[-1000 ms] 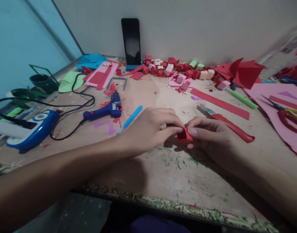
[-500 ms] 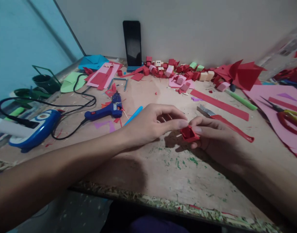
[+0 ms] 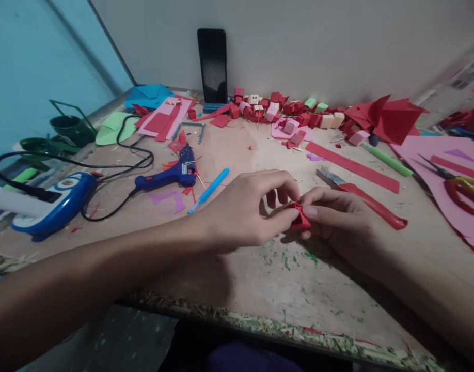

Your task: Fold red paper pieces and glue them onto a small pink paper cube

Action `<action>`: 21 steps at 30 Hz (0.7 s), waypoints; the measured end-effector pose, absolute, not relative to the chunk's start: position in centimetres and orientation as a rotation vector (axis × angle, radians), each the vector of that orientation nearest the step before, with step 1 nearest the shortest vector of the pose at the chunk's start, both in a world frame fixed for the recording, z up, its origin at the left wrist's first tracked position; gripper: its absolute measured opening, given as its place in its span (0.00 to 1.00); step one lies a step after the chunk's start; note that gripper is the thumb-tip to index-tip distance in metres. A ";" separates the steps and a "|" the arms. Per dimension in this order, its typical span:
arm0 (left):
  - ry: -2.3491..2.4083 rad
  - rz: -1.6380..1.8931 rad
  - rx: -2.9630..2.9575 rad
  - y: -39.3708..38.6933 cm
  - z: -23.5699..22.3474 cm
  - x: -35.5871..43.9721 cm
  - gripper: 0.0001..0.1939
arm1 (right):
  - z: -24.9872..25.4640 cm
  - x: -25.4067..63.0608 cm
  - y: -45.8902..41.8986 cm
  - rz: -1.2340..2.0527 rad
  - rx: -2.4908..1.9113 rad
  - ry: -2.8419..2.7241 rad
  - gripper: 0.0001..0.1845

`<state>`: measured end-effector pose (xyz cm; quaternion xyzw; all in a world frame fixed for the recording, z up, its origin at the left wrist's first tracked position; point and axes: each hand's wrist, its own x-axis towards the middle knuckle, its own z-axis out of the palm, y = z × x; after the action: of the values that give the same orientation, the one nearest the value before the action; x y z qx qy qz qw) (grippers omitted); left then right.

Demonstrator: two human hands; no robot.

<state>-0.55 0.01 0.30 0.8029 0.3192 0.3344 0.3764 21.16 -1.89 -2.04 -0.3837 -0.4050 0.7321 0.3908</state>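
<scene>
A small folded red paper box (image 3: 300, 220) is held between my two hands, just above the wooden table. My right hand (image 3: 333, 214) pinches its right side, thumb on top and fingers behind and below. My left hand (image 3: 256, 206) has its thumb and fingertips closed on the box's left and upper edge, with the other fingers curled. Folded flaps show at the top; the fingers hide much of the rest. Right behind my right hand lies a red-handled cutter knife (image 3: 370, 201). A blue pen (image 3: 209, 190) rests beyond my left wrist.
A blue glue gun (image 3: 167, 176) lies left, its cord near a blue-and-white power strip (image 3: 57, 206). A phone (image 3: 212, 67) stands at the back beside several small paper cubes (image 3: 271, 111). Red-handled scissors (image 3: 459, 188) lie on pink paper (image 3: 419, 155) at right; a red strip (image 3: 349, 166) is nearer.
My left hand has turned and lowered, and its thumb now presses on the box's left edge. The box's open top now looks partly folded over. The view has shifted slightly.
</scene>
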 end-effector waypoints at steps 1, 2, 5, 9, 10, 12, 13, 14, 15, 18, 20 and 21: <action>0.824 0.863 2.093 0.0 0.2 -0.5 0.05 | -2.1 21.1 -1.9 1.849 -0.983 -1.030 0.07; 0.833 0.867 2.125 -0.1 0.2 -0.6 0.07 | -2.1 21.0 -2.0 1.841 -0.990 -1.030 0.07; 0.869 0.888 2.162 -0.2 0.2 -0.6 0.09 | -2.1 20.9 -2.0 1.836 -1.005 -1.040 0.08; 0.869 0.903 2.146 -0.5 0.6 -0.6 0.03 | -1.9 20.8 -1.9 1.837 -0.985 -1.017 0.08; 0.867 0.890 2.141 -0.5 0.7 -0.5 0.04 | -1.9 20.8 -1.9 1.835 -0.982 -1.006 0.07; 0.866 0.854 2.096 -0.5 0.8 -0.4 0.04 | -1.9 20.9 -1.9 1.841 -0.985 -1.003 0.07; 0.865 0.845 2.054 -0.5 0.8 -0.4 0.03 | -1.9 20.9 -1.9 1.843 -0.986 -1.006 0.07; 0.865 0.845 2.013 -0.5 0.8 -0.4 0.03 | -1.9 20.9 -1.9 1.843 -0.987 -1.011 0.07; 0.867 0.856 1.985 -0.4 0.7 -0.4 0.03 | -1.9 20.9 -1.9 1.844 -0.988 -1.017 0.06; 0.879 0.900 2.012 -0.3 0.5 -0.5 0.04 | -2.0 20.9 -1.9 1.836 -0.988 -1.029 0.06; 0.866 0.905 2.080 -0.4 0.5 -0.5 0.06 | -2.1 20.9 -2.0 1.832 -0.993 -1.028 0.06; 0.853 0.904 2.108 -0.5 0.4 -0.5 0.08 | -2.1 20.9 -2.0 1.827 -1.000 -1.023 0.06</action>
<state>-0.51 -0.48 0.42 0.8099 0.3279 0.3475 0.3403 20.89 -1.99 -2.08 -0.3951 -0.4042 0.7220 0.3991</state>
